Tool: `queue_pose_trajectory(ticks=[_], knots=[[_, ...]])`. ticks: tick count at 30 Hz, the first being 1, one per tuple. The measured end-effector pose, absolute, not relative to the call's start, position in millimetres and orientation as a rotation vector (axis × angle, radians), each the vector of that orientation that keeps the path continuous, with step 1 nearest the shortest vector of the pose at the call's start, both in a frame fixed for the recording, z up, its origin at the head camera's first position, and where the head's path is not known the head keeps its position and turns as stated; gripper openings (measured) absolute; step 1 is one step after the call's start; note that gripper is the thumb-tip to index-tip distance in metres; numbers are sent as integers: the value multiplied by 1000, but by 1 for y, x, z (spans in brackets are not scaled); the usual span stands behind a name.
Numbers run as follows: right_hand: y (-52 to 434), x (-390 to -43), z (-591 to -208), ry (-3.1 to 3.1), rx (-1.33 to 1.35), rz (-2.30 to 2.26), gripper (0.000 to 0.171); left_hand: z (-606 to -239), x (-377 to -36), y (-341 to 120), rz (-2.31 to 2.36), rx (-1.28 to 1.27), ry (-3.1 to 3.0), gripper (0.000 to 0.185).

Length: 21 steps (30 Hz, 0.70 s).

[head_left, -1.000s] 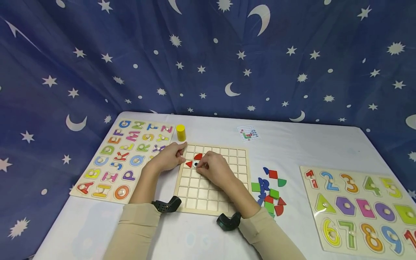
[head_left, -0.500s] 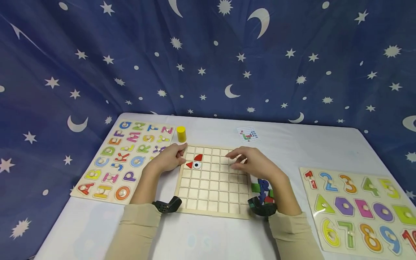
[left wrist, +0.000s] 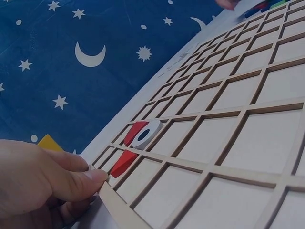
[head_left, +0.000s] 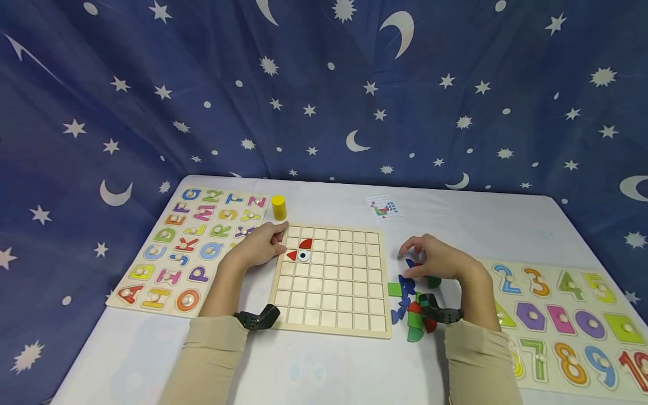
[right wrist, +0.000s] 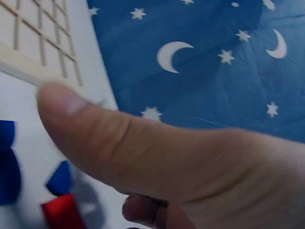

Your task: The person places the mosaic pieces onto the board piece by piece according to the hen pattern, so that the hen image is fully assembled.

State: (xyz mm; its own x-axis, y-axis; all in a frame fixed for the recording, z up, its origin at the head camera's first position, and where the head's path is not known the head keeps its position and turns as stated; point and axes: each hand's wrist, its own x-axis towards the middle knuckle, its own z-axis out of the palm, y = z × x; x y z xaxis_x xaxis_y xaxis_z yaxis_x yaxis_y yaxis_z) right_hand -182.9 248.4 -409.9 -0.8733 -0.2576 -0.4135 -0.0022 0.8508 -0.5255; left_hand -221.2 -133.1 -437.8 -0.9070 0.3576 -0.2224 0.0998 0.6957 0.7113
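Note:
A wooden grid board (head_left: 331, 288) lies flat on the table. Three pieces sit in its upper left cells: a red quarter circle (head_left: 306, 243), a red triangle (head_left: 292, 256) and a white disc with a black eye (head_left: 303, 255). My left hand (head_left: 257, 246) holds the board's left edge, its thumb on the frame in the left wrist view. Over the loose pieces right of the board, my right hand (head_left: 439, 259) hovers with thumb and fingers apart, nothing between them. Below it are blue pieces (head_left: 406, 285), a green square (head_left: 394, 289) and a red piece (right wrist: 63, 212); some are partly hidden.
An alphabet puzzle board (head_left: 167, 270) lies on the left, a number puzzle board (head_left: 549, 343) on the right, partly behind my right arm. Behind the grid board stand a yellow cylinder (head_left: 279, 208) and a small pattern card (head_left: 383, 207). A starry curtain (head_left: 324, 101) hangs behind the table.
My right hand has let go of the eye disc and moved right, off the grid board to the loose pieces. My left hand stays at the board's left edge.

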Motion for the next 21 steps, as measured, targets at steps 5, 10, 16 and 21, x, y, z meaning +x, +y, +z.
queue_pose_trajectory(ticks=[5, 10, 16, 21], knots=[[234, -186, -420, 2556, -261, -579, 60, -437, -222, -134, 1064, 375, 2555, 62], [224, -190, -427, 2629, -210, -540, 51, -439, -222, -135, 1072, 386, 2563, 62], [229, -193, -432, 2716, -114, -638, 33, -441, -223, -135, 1074, 394, 2559, 62], [230, -195, -430, 2675, -134, -650, 37, -440, -223, -135, 1068, 400, 2565, 61]])
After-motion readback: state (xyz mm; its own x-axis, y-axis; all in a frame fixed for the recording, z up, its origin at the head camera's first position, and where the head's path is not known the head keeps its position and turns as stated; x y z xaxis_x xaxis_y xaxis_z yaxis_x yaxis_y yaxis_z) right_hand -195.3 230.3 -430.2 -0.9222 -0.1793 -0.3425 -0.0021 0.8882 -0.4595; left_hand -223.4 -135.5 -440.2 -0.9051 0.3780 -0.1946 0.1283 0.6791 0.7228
